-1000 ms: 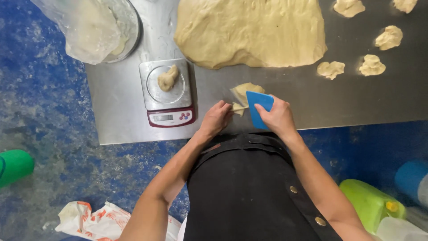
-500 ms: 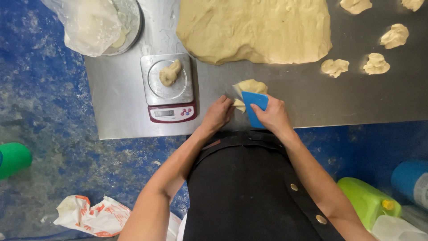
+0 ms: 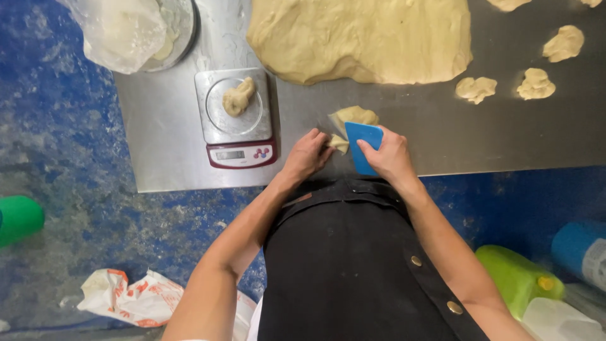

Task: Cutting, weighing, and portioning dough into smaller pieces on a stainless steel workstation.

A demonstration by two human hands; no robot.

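A small piece of dough (image 3: pixel 353 117) is being cut at the near edge of a steel counter (image 3: pixel 442 139), seen from above. A blue plastic scraper (image 3: pixel 362 145) is gripped in the right hand (image 3: pixel 390 155), its blade set down into the piece, while a cut-off scrap (image 3: pixel 338 144) is pinched between the fingertips of the left hand (image 3: pixel 307 155), just beside the scraper. The large dough mass (image 3: pixel 363 38) lies spread farther back on the counter, well apart from the cut piece. A lump of dough (image 3: pixel 238 98) rests on the pan of a small digital scale (image 3: pixel 235 120) to the left of both hands. Four portions (image 3: pixel 536 83) lie to the right, apart from one another. A bowl covered with a clear plastic bag (image 3: pixel 129 28) stands at the far left corner.

The step in hand appears to be portioning by weight: a piece is trimmed to adjust the lump on the scale. The next move is judged to call for a clean separation of the scrap from the blade and a short carry leftward to the pan.
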